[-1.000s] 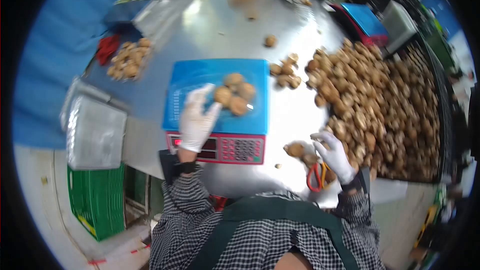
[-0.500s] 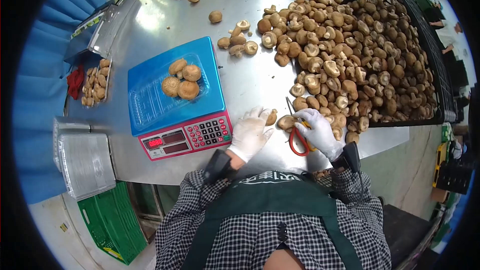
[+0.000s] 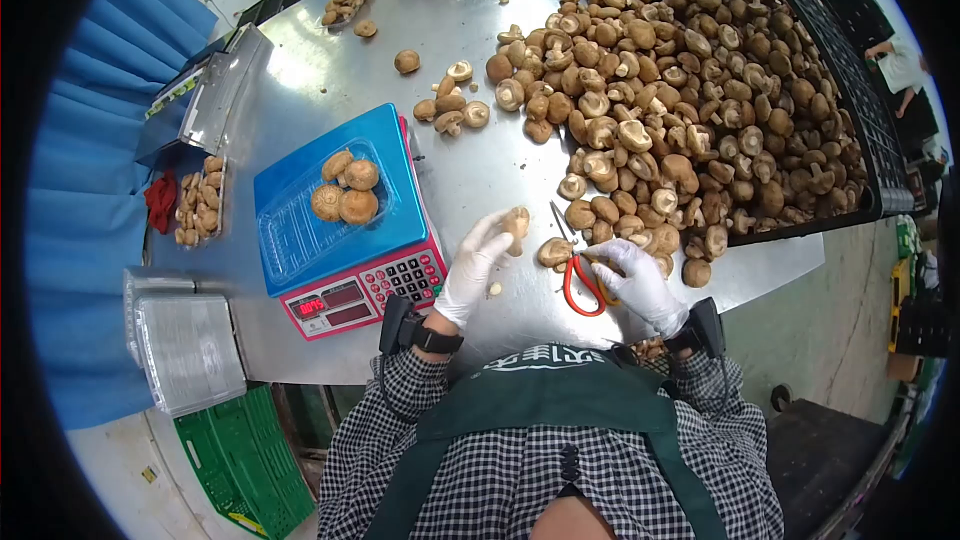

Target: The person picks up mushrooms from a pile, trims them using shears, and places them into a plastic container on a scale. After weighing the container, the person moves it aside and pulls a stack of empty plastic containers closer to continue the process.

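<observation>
Left of both hands, a blue-topped, red-bodied electronic scale [image 3: 405, 285] bears a clear rectangular plastic tray [image 3: 295, 245] with four round brown mushrooms [image 3: 358, 206] at its far end; a sleeve should stay off the platform so the reading holds true. The white-gloved left hand [image 3: 478, 270] pinches one brown-capped mushroom [image 3: 517, 228] above the shiny metal table [image 3: 520, 325]; a light fingertip grip spares the cap. Between the hands, which stand apart, lies a loose pale-brown mushroom [image 3: 555, 253], just beside the blades of red-and-orange-handled scissors [image 3: 570, 285]. The white-gloved right hand [image 3: 640, 285] is closed around their handles, points facing away from the body; left fingertips are best kept clear of them. Beyond the right hand spreads a heap of brown mushrooms [image 3: 680, 172], best left undisturbed by the blades.
</observation>
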A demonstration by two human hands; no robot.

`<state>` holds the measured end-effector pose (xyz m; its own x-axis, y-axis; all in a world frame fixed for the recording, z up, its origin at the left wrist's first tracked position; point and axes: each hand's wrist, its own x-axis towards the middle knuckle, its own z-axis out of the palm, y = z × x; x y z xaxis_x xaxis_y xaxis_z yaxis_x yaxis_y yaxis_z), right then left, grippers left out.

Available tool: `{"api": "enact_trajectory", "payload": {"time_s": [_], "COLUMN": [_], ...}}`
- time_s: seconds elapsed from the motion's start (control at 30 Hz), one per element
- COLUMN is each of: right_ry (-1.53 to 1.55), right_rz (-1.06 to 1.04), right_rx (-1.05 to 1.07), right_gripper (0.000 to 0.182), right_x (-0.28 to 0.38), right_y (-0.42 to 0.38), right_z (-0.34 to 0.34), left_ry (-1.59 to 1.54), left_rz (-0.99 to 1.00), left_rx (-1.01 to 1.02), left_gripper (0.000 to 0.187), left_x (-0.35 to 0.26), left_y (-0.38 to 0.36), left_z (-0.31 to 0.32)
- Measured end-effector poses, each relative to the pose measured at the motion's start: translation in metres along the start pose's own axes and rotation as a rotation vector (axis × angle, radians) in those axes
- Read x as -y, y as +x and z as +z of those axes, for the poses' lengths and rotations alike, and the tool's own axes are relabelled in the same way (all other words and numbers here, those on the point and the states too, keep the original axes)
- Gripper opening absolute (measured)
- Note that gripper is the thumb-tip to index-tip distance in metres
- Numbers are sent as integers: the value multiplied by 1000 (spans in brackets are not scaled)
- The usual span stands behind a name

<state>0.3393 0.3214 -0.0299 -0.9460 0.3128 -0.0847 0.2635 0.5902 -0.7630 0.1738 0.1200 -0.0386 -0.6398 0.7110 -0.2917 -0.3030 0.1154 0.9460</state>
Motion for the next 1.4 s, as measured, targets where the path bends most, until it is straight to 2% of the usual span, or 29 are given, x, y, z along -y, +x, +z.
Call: {"api": "enact_trajectory", "payload": {"time_s": [0.03,0.07,0.1,0.2,0.3,0.37,0.43,0.47,0.5,0.57,0.67,0.7,0.73,0.77,0.8,0.83,0.87,0.9,0.97,1.07,1.13,1.2,1.3,1.37,1.4], "right_ry": [38,-12,-12,-315,-405,-403,0,333,498,817,940,857,745,502,524,131,235,333,408,430,502,479,444,528,509], "right_rz": [34,-24,-26,-156,-257,-185,54,241,203,284,207,275,252,216,260,-80,166,228,47,47,21,38,131,189,84], "right_rx": [40,53,53,40,100,156,104,130,78,185,234,219,175,114,132,43,49,80,84,56,6,-81,-96,-69,-124], "right_gripper": [23,31,31,45,45,46,42,40,47,47,44,43,44,50,57,60,58,56,53,46,48,50,51,56,57], "right_x": [1,-1,-1,13,-1,-1,4,-2,-7,-3,13,18,13,12,11,-21,10,26,11,17,5,7,10,11,11], "right_y": [-1,1,2,13,31,36,36,36,37,32,27,24,23,20,17,16,12,5,6,-7,-9,-18,-29,-39,-42], "right_z": [1,5,7,16,27,29,27,29,32,17,0,-4,0,0,0,21,2,-12,-4,-10,0,-3,-11,-16,-15], "left_ry": [1,-165,-331,-410,-504,-478,-452,-417,-382,-345,-117,-49,13,96,112,52,18,92,171,309,232,249,229,134,161], "left_rz": [0,-22,-43,-84,-83,-99,-114,-112,-110,-105,-111,-65,-8,59,112,1,-30,-7,108,137,-66,-47,-7,-62,-106], "left_rx": [-2,35,71,71,62,55,42,42,48,31,33,32,62,103,115,94,161,158,165,270,280,357,440,315,316], "left_gripper": [50,51,52,52,50,48,46,45,44,39,32,28,25,21,23,28,32,36,40,38,43,41,40,43,43], "left_x": [1,3,5,5,6,7,12,14,14,11,-13,-18,-20,-32,-22,-21,-12,-22,-30,-35,-36,-19,-15,-21,-21], "left_y": [-3,-5,-8,-15,-20,-22,-24,-25,-24,-25,-28,-29,-28,-28,-22,-21,-15,-17,-17,-17,-13,5,8,-3,-1], "left_z": [-2,-3,-3,-3,-2,-4,-9,-11,-10,-4,8,11,15,22,24,30,26,37,57,69,69,61,69,77,77]}}
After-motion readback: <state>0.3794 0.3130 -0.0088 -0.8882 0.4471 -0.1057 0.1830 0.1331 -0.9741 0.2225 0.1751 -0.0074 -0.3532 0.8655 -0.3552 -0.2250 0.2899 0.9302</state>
